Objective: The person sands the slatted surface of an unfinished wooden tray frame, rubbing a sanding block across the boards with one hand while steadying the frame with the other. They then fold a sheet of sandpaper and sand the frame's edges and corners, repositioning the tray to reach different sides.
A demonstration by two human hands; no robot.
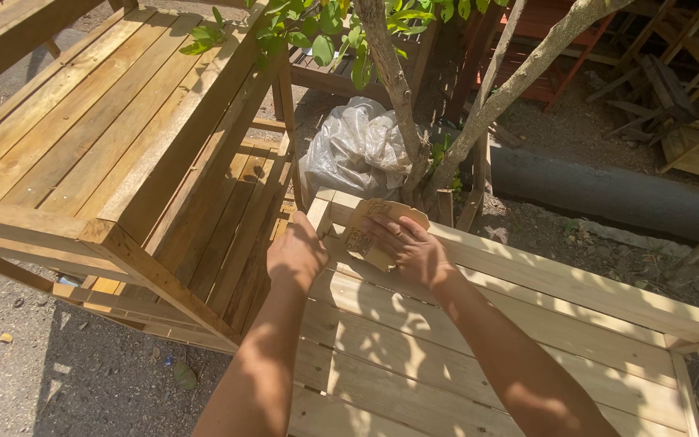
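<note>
One sheet of sandpaper (372,231), tan and creased with dark print on its back, lies pressed against the top rail at the corner of the pale wooden bench (479,356). The right hand (414,252) is spread flat over the sandpaper, fingers extended and palm down, holding it to the wood rather than closing around it. Just beside the sandpaper, on its left, the left hand (295,252) is curled over the bench's corner post, gripping the edge of the frame to steady it.

Behind the sandpaper, past the rail, sits a crumpled clear plastic bag (357,150), shiny and greyish, bunched at the foot of a thin forked tree (402,105). It carries no label that can be made out. To the left of the sandpaper stands a second slatted bench (107,121) in darker, honey-coloured wood. Well beyond the tree lies a grey concrete kerb (608,194), with stacked timber frames (673,73) further off.

As a judgement: the sheet is bent over a sharp edge, so hard pressure could tear it, or let it slip from under the flat palm. Bare fingers running along raw timber risk splinters, and the left knuckles sit close to the rubbing path.
</note>
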